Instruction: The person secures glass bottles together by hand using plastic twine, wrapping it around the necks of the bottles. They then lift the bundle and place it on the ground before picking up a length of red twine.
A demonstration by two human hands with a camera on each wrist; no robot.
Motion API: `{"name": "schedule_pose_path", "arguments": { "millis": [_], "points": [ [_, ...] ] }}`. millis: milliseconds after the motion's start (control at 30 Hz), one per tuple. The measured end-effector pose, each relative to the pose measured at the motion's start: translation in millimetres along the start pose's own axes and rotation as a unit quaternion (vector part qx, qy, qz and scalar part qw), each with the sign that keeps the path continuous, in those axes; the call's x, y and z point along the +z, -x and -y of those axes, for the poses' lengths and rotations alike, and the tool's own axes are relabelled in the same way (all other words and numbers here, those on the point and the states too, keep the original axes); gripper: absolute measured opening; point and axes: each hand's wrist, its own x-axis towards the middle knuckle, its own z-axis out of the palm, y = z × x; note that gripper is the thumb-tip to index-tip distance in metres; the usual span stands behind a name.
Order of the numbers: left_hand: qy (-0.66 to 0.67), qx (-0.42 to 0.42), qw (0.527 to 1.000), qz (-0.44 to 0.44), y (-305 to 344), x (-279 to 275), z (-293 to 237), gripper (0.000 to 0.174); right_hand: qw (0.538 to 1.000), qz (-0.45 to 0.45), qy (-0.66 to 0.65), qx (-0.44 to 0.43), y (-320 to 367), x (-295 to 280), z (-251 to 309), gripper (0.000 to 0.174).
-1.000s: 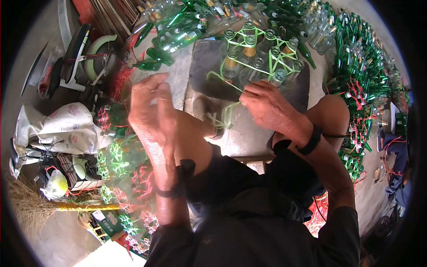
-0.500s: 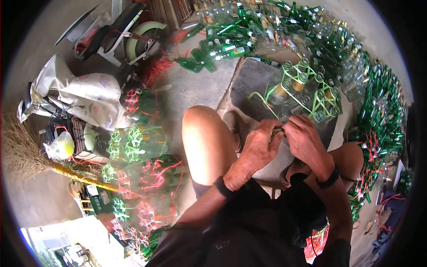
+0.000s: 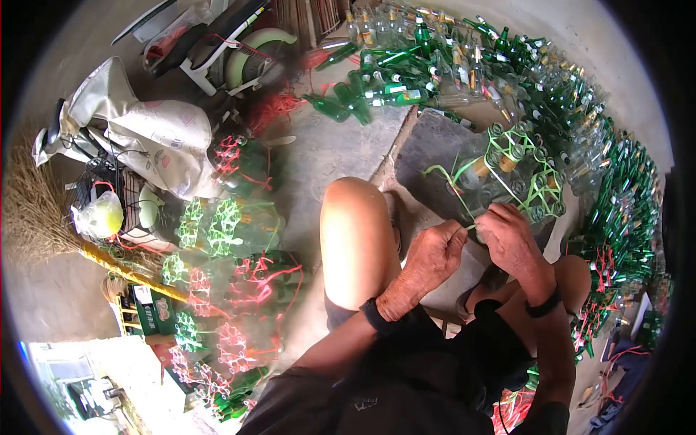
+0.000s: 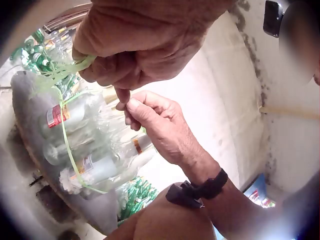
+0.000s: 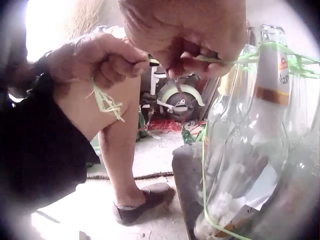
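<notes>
Several clear glass bottles stand grouped on a dark slab, with green strap woven round their necks. Another strand runs down round their lower sides in the left wrist view. My left hand pinches green strap, and a frayed bunch of it hangs from the curled fingers. Close beside it, my right hand grips the strap that leads to the bottle necks. The fingertips of both hands nearly meet; whether they touch cannot be told.
Loose green bottles lie behind the slab, and a large heap of bottles curves along the right. At the left are tied bottle bundles, a white sack, a broom and a fan-like machine. Bare knees flank the hands.
My left hand came from raised and apart at the left over to my right hand, and took hold of strap there. The head view has shifted, so the bottles appear farther right and lower.
</notes>
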Motion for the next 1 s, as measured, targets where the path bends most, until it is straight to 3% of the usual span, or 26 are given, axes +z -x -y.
{"name": "schedule_pose_path", "arguments": {
  "millis": [333, 700, 933, 1000],
  "points": [
    [0.029, -0.014, 0.999, -0.018, -3.8, -6.2, -0.7, 0.014, 0.988, 0.002, 0.143, -0.052, -9.9, -16.9, 0.4, 0.013],
    [0.106, 0.023, 0.994, -0.016, -21.6, -21.6, -12.6, 0.017, 0.966, -0.081, 0.235, -0.069, -16.4, -29.1, 5.3, 0.01],
    [0.137, 0.003, 0.99, 0.013, -25.3, -27.2, -13.1, 0.019, 0.97, -0.083, 0.224, -0.047, -16.3, -37.3, 1.8, 0.01],
    [0.138, 0.013, 0.99, 0.007, -25.7, -30.3, -16.5, 0.019, 0.985, -0.079, 0.151, -0.015, -14.5, -38.1, 0.4, 0.008]
  ]
}}
